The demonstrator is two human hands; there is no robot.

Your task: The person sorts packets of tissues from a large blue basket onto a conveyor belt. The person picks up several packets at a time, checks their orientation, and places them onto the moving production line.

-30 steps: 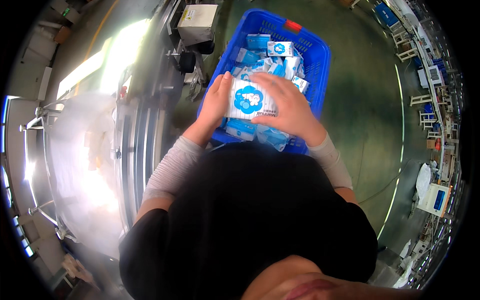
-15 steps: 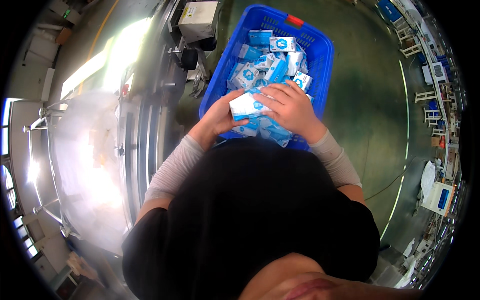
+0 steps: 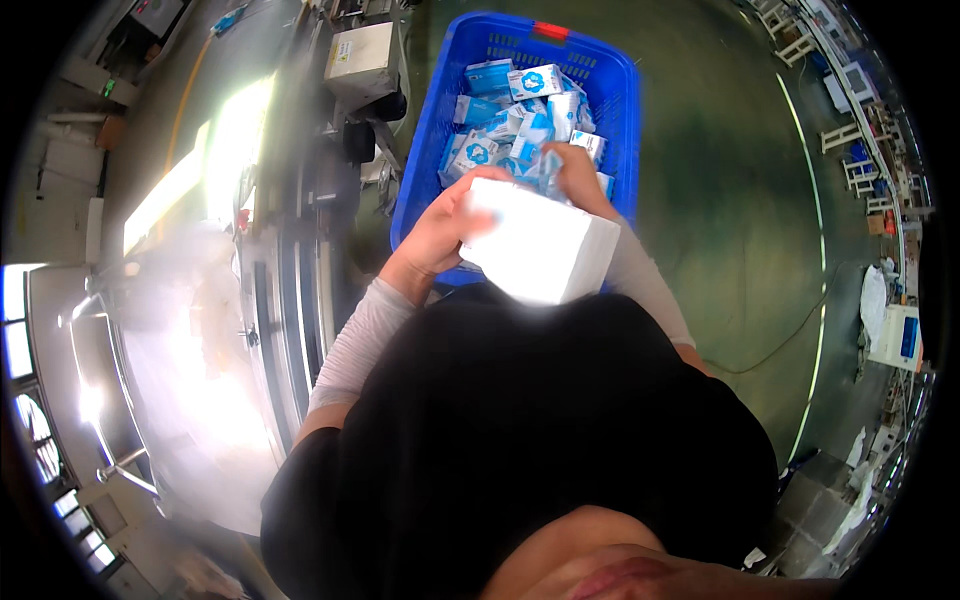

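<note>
My left hand (image 3: 445, 228) grips a plain white block that looks like a stack of tissues (image 3: 545, 245), fingers on its far left side. The block is tilted up close to my chest. Just beyond it, my right hand (image 3: 580, 180) is closed and blurred, pinching a bluish, see-through plastic wrapper (image 3: 550, 172). The block hides part of the right hand and wrist. Beneath both hands stands a blue plastic basket (image 3: 630, 120) holding several white-and-blue wrapped tissue packs (image 3: 535, 82), lying at mixed angles.
Left of the basket runs a metal machine or conveyor frame (image 3: 285, 310) with a pale box (image 3: 360, 62) at its far end. A blurred, whitish surface (image 3: 185, 360) lies farther left. Green floor (image 3: 730, 230) extends to the right, with a thin cable across it.
The held block has come nearer my chest and turned, now showing plain white sides. My right hand has left its top and moved beyond it with the wrapper.
</note>
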